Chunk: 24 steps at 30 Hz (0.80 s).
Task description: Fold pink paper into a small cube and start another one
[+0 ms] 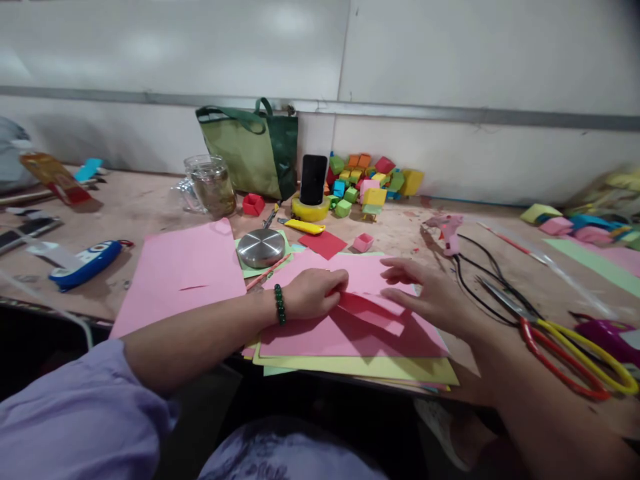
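My left hand (320, 292), with a green bead bracelet at the wrist, is closed on the left end of a folded pink paper strip (373, 313). The strip slants over a stack of pink sheets (300, 340), with a yellow sheet (360, 367) showing underneath. At the strip's right, my right hand (413, 287) has its fingers apart and holds nothing. Behind my hands lie a small pink paper box (363, 242), a red paper square (325, 244) and a yellow cutter (305, 227). A round metal tin (261, 248) rests left of them.
Large scissors (550, 340) and a pink glue gun (447, 233) with its cable lie at right. A glass mug (213, 187), green bag (250, 147), phone (313, 179) and colourful paper boxes (355, 180) stand at the back. At left is a blue tool (87, 265).
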Each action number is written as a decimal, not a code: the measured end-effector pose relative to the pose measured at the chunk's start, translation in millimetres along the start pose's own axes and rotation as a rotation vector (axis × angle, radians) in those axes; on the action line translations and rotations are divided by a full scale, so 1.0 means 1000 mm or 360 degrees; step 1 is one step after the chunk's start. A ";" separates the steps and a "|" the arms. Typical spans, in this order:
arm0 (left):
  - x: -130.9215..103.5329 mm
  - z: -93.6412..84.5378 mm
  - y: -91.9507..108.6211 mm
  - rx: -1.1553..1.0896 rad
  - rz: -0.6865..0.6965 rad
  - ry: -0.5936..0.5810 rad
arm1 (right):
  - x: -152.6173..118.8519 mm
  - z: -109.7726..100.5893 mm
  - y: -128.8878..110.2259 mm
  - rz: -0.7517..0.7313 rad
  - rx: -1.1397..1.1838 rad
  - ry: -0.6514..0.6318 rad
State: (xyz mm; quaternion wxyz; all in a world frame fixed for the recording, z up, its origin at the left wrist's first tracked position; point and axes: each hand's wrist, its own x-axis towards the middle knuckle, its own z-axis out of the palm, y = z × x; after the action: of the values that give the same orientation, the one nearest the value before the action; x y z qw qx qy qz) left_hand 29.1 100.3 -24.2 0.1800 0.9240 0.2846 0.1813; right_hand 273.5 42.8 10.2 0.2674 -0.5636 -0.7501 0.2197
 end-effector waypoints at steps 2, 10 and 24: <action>0.000 0.000 0.000 0.0000 -0.0044 0.0035 | 0.000 0.000 0.001 0.0016 -0.0055 -0.0008; 0.002 0.001 -0.003 -0.0179 -0.0199 0.0075 | -0.003 0.011 0.000 -0.0156 -0.0373 0.0176; 0.002 -0.008 -0.006 -0.0046 -0.0406 -0.0080 | -0.025 -0.005 0.009 -0.0316 -0.0249 -0.0328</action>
State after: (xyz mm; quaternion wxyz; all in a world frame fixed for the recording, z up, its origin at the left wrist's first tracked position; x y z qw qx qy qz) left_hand 24.7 107.4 -19.6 0.2219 0.8818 0.3927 0.1378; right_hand 288.8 21.5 4.8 0.1647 -0.4802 -0.8404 0.1898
